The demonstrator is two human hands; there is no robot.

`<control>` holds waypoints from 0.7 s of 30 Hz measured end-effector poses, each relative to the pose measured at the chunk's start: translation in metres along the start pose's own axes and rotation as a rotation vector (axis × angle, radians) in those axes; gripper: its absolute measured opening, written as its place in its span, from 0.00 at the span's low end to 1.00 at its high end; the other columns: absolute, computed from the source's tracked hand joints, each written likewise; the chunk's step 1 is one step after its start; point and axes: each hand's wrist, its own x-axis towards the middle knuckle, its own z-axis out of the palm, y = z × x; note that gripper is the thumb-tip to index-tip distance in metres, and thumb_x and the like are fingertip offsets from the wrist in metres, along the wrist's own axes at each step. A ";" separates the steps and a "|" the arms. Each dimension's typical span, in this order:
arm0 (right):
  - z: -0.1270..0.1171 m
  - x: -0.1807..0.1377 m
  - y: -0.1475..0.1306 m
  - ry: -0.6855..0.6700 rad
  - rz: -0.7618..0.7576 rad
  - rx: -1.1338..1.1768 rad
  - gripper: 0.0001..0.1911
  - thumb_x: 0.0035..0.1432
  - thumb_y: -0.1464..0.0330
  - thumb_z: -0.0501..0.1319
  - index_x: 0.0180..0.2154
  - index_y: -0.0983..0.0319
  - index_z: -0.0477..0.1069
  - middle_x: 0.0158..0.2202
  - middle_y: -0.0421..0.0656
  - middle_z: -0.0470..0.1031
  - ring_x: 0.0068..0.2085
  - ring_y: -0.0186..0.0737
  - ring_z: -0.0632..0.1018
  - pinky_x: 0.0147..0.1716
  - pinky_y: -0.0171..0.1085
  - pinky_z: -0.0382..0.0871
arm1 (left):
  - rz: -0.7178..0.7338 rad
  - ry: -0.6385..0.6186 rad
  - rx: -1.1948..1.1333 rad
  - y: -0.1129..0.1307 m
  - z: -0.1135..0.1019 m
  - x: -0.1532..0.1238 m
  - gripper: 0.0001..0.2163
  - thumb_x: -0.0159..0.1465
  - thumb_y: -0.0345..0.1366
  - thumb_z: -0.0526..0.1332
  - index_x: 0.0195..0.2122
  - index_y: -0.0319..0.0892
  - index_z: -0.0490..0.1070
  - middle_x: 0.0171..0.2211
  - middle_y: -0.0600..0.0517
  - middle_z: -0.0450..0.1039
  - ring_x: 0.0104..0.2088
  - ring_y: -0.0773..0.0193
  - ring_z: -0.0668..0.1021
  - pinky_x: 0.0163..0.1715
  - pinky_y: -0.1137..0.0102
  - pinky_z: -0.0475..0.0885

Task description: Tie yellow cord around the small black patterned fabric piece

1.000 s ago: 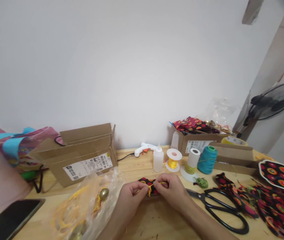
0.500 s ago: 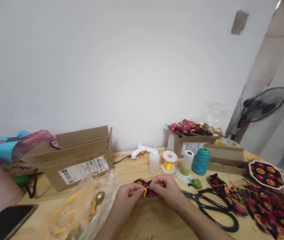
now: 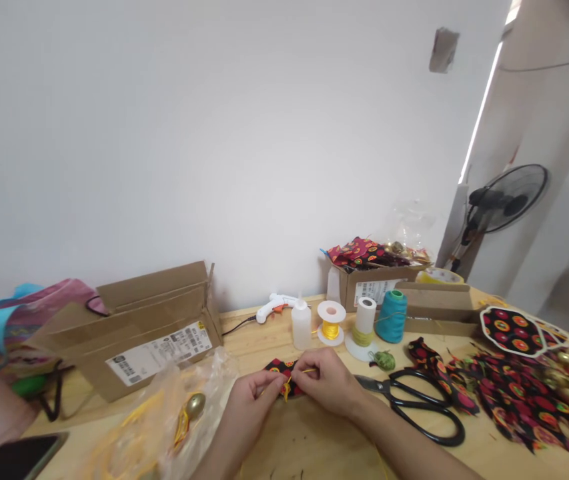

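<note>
My left hand (image 3: 251, 407) and my right hand (image 3: 328, 379) meet over the middle of the table's front. Both are closed, thumb against fingers, pinching a thin yellow cord (image 3: 287, 385). Just beneath and behind the fingertips is a piece of dark fabric (image 3: 280, 367) with red and orange round prints, partly covered by the hands. A small loop or knot of the cord shows between the two hands. To the right of my right hand lie black-handled scissors (image 3: 421, 407). On the left, a clear plastic bag (image 3: 164, 427) holds yellow cord and a brass-coloured bell (image 3: 196, 405).
Behind the hands stand a squeeze bottle (image 3: 301, 325), a yellow cord spool (image 3: 331, 323), a green thread spool (image 3: 363, 327) and a teal thread cone (image 3: 391, 317). Cardboard boxes (image 3: 159, 347) and a white glue gun (image 3: 277, 307) are farther back. Printed fabric pieces (image 3: 519, 393) cover the right; a phone (image 3: 17, 457) lies left.
The camera view has turned slightly to the right, so the scene sits further left. Both hands keep their pinch on the yellow cord, with only slight finger movement.
</note>
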 end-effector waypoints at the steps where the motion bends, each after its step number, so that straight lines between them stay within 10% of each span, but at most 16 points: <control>1: 0.000 0.001 0.000 0.006 0.009 -0.005 0.10 0.48 0.71 0.53 0.22 0.65 0.71 0.19 0.39 0.69 0.21 0.29 0.67 0.18 0.25 0.58 | 0.002 -0.001 -0.018 0.000 0.000 0.000 0.14 0.49 0.42 0.59 0.31 0.36 0.74 0.24 0.50 0.75 0.29 0.62 0.74 0.29 0.72 0.65; 21: 0.010 0.001 -0.002 0.125 -0.240 -0.461 0.08 0.49 0.73 0.52 0.25 0.63 0.69 0.23 0.40 0.71 0.25 0.33 0.69 0.23 0.30 0.55 | 0.097 0.016 0.113 -0.003 -0.003 0.001 0.14 0.48 0.43 0.59 0.25 0.36 0.75 0.20 0.53 0.74 0.24 0.63 0.72 0.25 0.73 0.63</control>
